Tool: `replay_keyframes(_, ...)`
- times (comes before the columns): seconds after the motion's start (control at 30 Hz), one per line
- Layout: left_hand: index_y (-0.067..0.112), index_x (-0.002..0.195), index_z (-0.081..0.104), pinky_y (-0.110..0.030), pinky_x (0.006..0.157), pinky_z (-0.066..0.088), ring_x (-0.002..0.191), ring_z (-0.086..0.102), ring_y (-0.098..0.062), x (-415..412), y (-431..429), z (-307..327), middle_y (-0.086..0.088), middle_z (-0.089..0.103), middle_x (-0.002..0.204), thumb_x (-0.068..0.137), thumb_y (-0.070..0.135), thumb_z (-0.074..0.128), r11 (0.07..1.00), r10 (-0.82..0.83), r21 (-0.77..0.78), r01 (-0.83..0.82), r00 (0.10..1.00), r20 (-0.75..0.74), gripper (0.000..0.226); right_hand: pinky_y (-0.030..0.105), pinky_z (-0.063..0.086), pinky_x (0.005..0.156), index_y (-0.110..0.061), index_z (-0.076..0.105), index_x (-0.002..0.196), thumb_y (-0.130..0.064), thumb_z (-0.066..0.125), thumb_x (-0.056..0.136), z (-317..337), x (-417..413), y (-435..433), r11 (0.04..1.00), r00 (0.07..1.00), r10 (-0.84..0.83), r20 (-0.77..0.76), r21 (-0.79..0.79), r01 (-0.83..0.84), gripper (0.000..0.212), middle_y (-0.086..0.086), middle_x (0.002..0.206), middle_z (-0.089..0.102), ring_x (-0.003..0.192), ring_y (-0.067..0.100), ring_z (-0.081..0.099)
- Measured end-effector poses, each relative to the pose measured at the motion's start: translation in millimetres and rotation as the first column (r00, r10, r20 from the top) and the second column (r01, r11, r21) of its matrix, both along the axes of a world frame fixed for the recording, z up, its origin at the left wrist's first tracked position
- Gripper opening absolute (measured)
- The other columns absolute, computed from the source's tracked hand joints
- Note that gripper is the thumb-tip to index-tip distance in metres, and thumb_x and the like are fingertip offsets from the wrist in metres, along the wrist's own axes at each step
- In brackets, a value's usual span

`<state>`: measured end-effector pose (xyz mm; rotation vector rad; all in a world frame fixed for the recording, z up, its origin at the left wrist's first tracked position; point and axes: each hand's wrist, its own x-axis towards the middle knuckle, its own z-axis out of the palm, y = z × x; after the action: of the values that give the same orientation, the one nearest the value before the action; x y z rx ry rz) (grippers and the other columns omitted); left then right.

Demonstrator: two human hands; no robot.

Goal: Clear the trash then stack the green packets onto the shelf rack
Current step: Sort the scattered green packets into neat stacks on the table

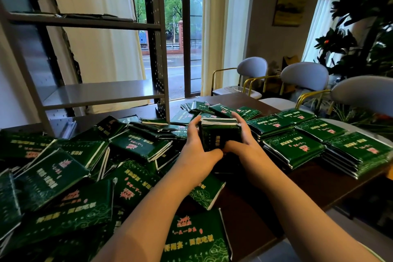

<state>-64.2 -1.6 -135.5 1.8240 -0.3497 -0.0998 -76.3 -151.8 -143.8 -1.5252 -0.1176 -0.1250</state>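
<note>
head, left hand [197, 151]: my fingers curl round the left edge of the bundle [221, 136] of green packets
head, right hand [242, 142]: my fingers wrap round its right edge
head, bundle place: held above the table [255, 204], between the loose pile [63, 172] and the neat stacks [319, 140]; shelf rack [102, 93] is beyond, to the left
head, risk: the packets look slick, so the bundle may fan out and drop if my squeeze eases
head, risk: my forearm could knock the loose pile on the way over
</note>
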Motion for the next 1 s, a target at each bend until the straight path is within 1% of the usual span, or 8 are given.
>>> replay_keyframes(0.13, 0.043, 0.151, 0.004, -0.024, 0.067, 0.055, 0.095, 0.066, -0.017, -0.9, -1.9, -2.6, -0.003, 0.057, 0.126, 0.088, 0.01, 0.061, 0.996, -0.039, 0.079, 0.044, 0.997, -0.062, 0.091, 0.033, 0.06, 0.074, -0.033, 0.046, 0.138, 0.011, 0.048, 0.09, -2.6, -1.0, 3.5, 0.995, 0.999, 0.026, -0.019, -0.097, -0.027, 0.066, 0.006, 0.108, 0.072, 0.097, 0.023, 0.072)
replay_keyframes(0.33, 0.035, 0.144, 0.026, -0.036, 0.082, 0.057, 0.1, 0.066, -0.019, 1.9, -2.7, -3.0, -0.001, 0.062, 0.119, 0.091, 0.012, 0.056, 0.999, 0.028, 0.032, -0.027, 0.999, -0.028, 0.065, 0.011, 0.05, 0.06, -0.022, 0.04, 0.137, 0.01, 0.054, 0.092, -3.0, -1.3, 7.7, 0.977, 1.0, -0.004, -0.027, -0.212, -0.001, 0.057, -0.001, 0.107, 0.064, 0.077, -0.009, 0.067)
replay_keyframes(0.53, 0.029, 0.139, 0.036, -0.048, 0.091, 0.057, 0.104, 0.066, -0.02, 3.8, -1.1, -1.8, -0.001, 0.065, 0.119, 0.083, 0.023, 0.065, 0.984, 0.103, -0.137, -0.11, 0.993, -0.056, 0.063, 0.034, 0.056, 0.089, -0.038, 0.05, 0.129, -0.022, 0.067, 0.077, 2.4, -2.1, 4.1, 0.96, 0.997, -0.074, 0.018, -0.268, 0.076, 0.058, 0.0, 0.118, 0.066, 0.101, 0.011, 0.069)
replay_keyframes(0.6, 0.03, 0.129, 0.042, -0.045, 0.09, 0.057, 0.103, 0.067, -0.019, 5.6, 2.0, -0.1, 0.0, 0.066, 0.117, 0.086, 0.017, 0.068, 0.966, 0.135, -0.211, -0.147, 0.988, -0.069, 0.052, 0.038, 0.056, 0.09, -0.037, 0.054, 0.122, -0.019, 0.065, 0.079, 2.7, -0.9, 0.9, 0.962, 0.991, -0.119, 0.06, -0.241, 0.13, 0.048, 0.002, 0.113, 0.065, 0.099, 0.015, 0.069)
replay_keyframes(0.7, 0.036, 0.132, 0.038, -0.038, 0.098, 0.051, 0.116, 0.059, -0.015, 10.5, 7.2, 1.7, 0.01, 0.054, 0.131, 0.085, 0.007, 0.071, 0.941, 0.179, -0.289, -0.174, 0.984, -0.008, 0.064, 0.038, 0.055, 0.091, -0.027, 0.057, 0.119, 0.0, 0.057, 0.086, 1.4, -0.6, -0.1, 0.935, 0.966, -0.2, 0.166, -0.264, 0.239, 0.042, -0.002, 0.107, 0.068, 0.099, 0.012, 0.067)
replay_keyframes(0.83, 0.037, 0.141, 0.032, -0.025, 0.104, 0.04, 0.129, 0.044, -0.009, 10.5, 8.2, -2.4, 0.014, 0.041, 0.144, 0.083, 0.003, 0.07, 0.978, 0.16, -0.158, -0.139, 0.979, 0.126, 0.077, 0.045, 0.049, 0.099, -0.044, 0.054, 0.122, -0.023, 0.057, 0.074, 0.2, -2.7, 2.1, 0.841, 0.929, -0.24, 0.283, -0.417, 0.345, 0.052, -0.012, 0.118, 0.062, 0.117, 0.011, 0.057)
replay_keyframes(0.93, 0.031, 0.144, 0.033, -0.005, 0.086, 0.034, 0.124, 0.044, -0.008, 12.7, 6.7, -8.1, 0.009, 0.042, 0.141, 0.081, 0.002, 0.068, 0.99, 0.138, -0.005, -0.139, 0.978, 0.159, 0.077, 0.047, 0.049, 0.099, -0.053, 0.048, 0.125, -0.03, 0.057, 0.07, -0.1, -2.6, 3.5, 0.826, 0.932, -0.237, 0.274, -0.448, 0.341, 0.06, -0.012, 0.12, 0.059, 0.12, 0.016, 0.054)
replay_keyframes(1.0, 0.03, 0.144, 0.033, -0.005, 0.077, 0.034, 0.12, 0.045, -0.011, 15.8, 6.0, -10.8, 0.004, 0.042, 0.14, 0.079, 0.005, 0.069, 0.983, 0.163, 0.059, -0.173, 0.976, 0.144, 0.078, 0.048, 0.051, 0.096, -0.054, 0.045, 0.126, -0.028, 0.059, 0.071, 0.7, -3.6, 3.4, 0.843, 0.93, -0.257, 0.262, -0.41, 0.348, 0.062, -0.012, 0.119, 0.056, 0.117, 0.017, 0.056)
